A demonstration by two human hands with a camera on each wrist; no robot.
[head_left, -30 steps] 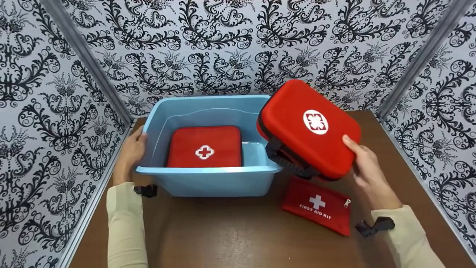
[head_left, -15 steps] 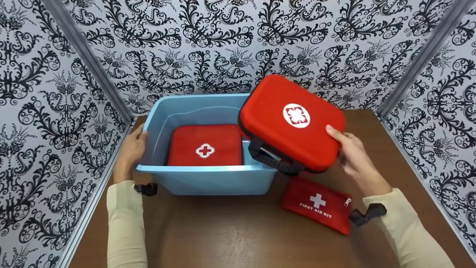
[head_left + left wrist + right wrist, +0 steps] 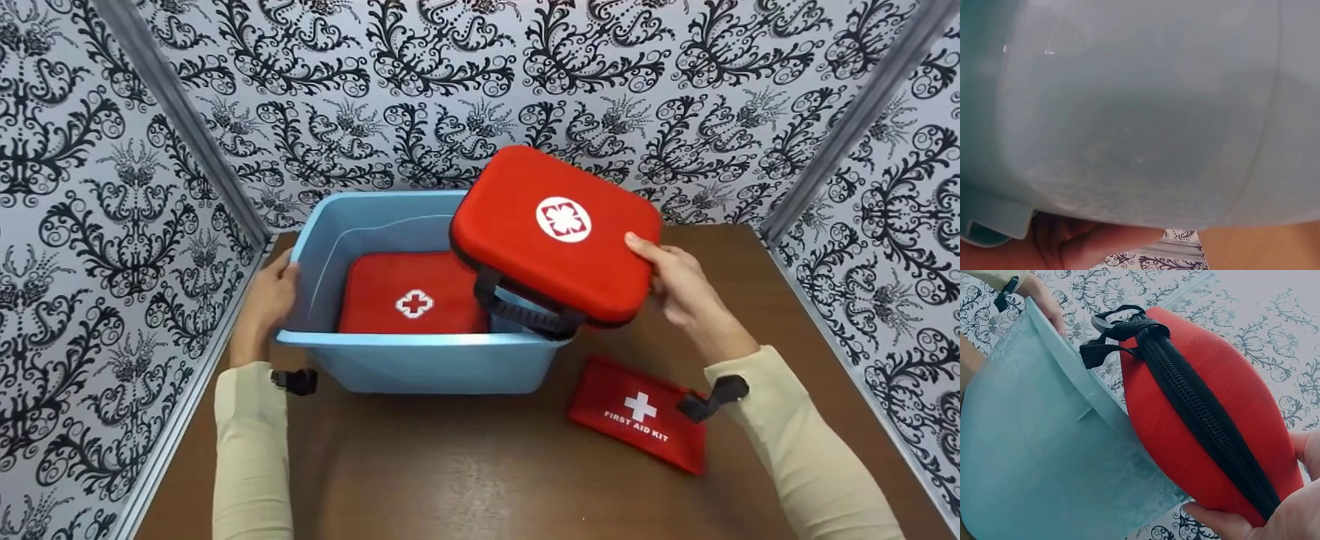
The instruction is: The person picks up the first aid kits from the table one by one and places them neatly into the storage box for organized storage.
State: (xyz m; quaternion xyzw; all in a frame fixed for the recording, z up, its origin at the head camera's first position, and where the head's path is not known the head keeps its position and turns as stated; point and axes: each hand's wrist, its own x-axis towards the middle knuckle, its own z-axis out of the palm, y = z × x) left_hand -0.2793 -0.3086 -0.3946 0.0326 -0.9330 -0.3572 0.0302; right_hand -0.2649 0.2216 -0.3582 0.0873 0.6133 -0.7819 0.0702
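Note:
My right hand (image 3: 686, 289) grips a red hard-shell first aid case (image 3: 525, 262) by its right end, thumb on top. The case has a white round emblem, a black handle, and a black zipper that shows in the right wrist view. It hangs tilted over the right side of a light blue plastic tub (image 3: 420, 367). Inside the tub lies a flatter red first aid case (image 3: 375, 300) with a cross badge, partly covered by the held one. My left hand (image 3: 266, 304) holds the tub's left rim, fingers hooked over it; the left wrist view shows mostly the tub's wall.
A red pouch (image 3: 607, 427) printed "FIRST AID KIT" lies on the brown table (image 3: 450, 465), right of the tub and below my right forearm. Patterned wall panels (image 3: 450, 97) enclose the table at the back and both sides.
The held case has moved left with my right hand, from beside the tub to over its right part. My left hand and the pouch have stayed put.

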